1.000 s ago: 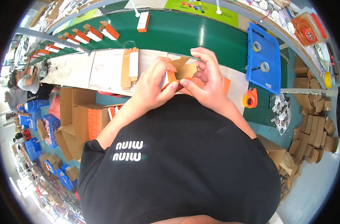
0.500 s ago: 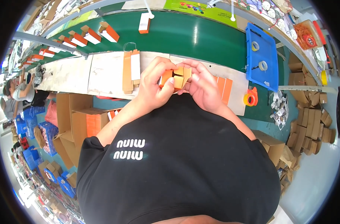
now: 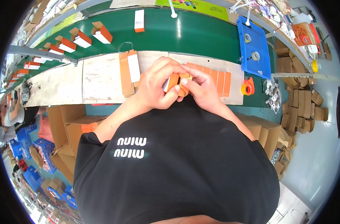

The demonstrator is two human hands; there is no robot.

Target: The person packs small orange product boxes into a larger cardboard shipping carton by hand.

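Note:
A small orange and white carton (image 3: 172, 83) is held between my two hands, close in front of my chest. My left hand (image 3: 157, 84) wraps round its left side, with the thumb along the near edge. On the other side my right hand (image 3: 204, 89) grips the end with the flaps, its thumb pressed on them. Fingers cover much of the carton, so its inside barely shows. Just beyond my right hand lies a row of orange cartons (image 3: 219, 80). Left of my hands, flat orange and white carton pieces (image 3: 127, 72) rest on the brown bench covering (image 3: 102, 80).
Several open cartons (image 3: 101, 33) stand along the green conveyor belt (image 3: 158, 41), with a white and orange carton (image 3: 139, 21) farther right. A blue tray (image 3: 256, 56) with tape rolls and an orange tape dispenser (image 3: 247, 86) lie at right. Cardboard boxes (image 3: 61, 127) flank me below the bench.
The carton's flaps, which stood open, are now pressed inward under my right thumb. My right hand has closed in on the carton. The whole view has shifted slightly.

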